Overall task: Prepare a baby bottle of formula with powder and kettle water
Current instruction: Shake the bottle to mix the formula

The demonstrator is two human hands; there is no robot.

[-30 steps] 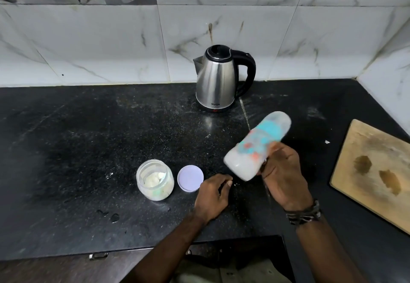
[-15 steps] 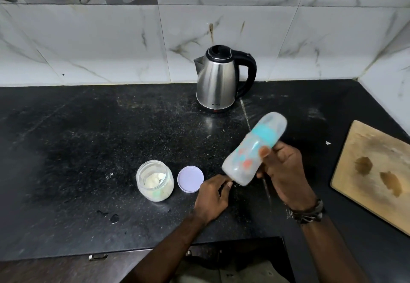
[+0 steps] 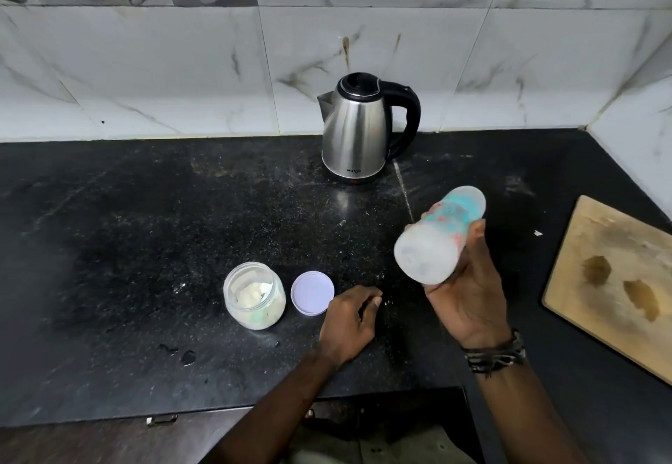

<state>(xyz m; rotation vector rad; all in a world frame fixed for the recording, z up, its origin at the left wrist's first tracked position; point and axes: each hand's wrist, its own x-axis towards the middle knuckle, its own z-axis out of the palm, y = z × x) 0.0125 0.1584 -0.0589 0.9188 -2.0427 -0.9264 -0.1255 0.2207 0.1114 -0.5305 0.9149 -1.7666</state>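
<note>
In front of the shiny steel kettle (image 3: 354, 129), my right hand (image 3: 469, 300) grips the cloudy plastic baby bottle (image 3: 436, 241) tipped sideways, probably to mix it. My left hand (image 3: 349, 321) rests loosely curled, holding nothing, on the black tabletop (image 3: 127, 245).

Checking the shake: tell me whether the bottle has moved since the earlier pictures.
Yes. The bottle in the right hand has swung its base toward the camera, judged against the kettle.

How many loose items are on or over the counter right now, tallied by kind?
Kettle: 1
Baby bottle, held tilted in the right hand: 1
Open powder jar: 1
Jar lid, lying flat beside the jar: 1
Wooden board: 1
Total: 5
The left hand rests on the counter holding nothing.
</note>
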